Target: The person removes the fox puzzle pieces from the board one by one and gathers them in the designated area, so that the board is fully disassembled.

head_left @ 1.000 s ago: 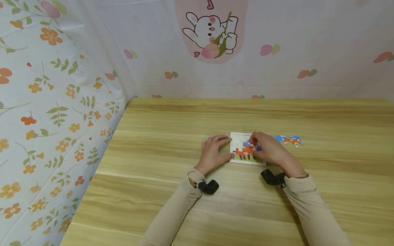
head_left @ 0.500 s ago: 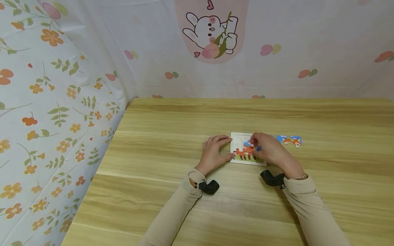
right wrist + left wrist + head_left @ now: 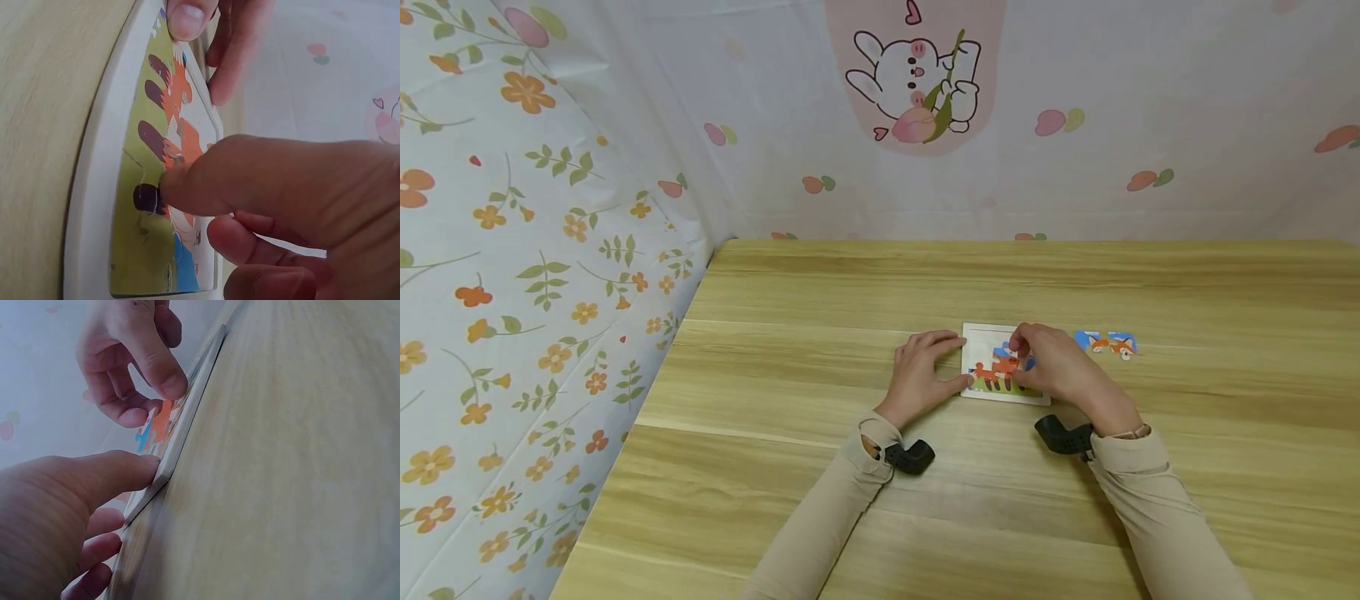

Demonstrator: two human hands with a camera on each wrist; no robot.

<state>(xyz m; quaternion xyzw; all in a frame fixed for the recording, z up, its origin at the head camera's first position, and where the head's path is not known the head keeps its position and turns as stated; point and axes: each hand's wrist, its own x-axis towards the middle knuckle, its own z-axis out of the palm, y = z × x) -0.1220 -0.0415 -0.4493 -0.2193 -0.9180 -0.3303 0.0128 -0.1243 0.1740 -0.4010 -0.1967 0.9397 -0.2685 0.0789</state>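
Observation:
A fox jigsaw puzzle in a white frame [image 3: 967, 358] lies flat on the table. Its lower strip shows green grass and dark fox legs [image 3: 150, 134]; the upper left part is bare white. My left hand [image 3: 917, 371] steadies the left side, its thumb pressing the near corner and its other fingers along the edge. Over the puzzle's middle, my right hand [image 3: 1063, 362] pinches an orange and blue puzzle piece [image 3: 161, 422], which looks tilted in the left wrist view. The right thumb [image 3: 200, 181] covers part of the picture. The frame's right side is mostly hidden beneath that hand.
Loose puzzle pieces with fox faces [image 3: 1108, 343] on blue lie to the right of the frame, beyond my right hand. A patterned cloth [image 3: 760, 167] hangs behind the wooden table [image 3: 820, 333], and another stands along its left side.
Both hands stay almost where they were, with the right fingers still at the puzzle's middle. A sliver of blue beside the right hand is now covered by it.

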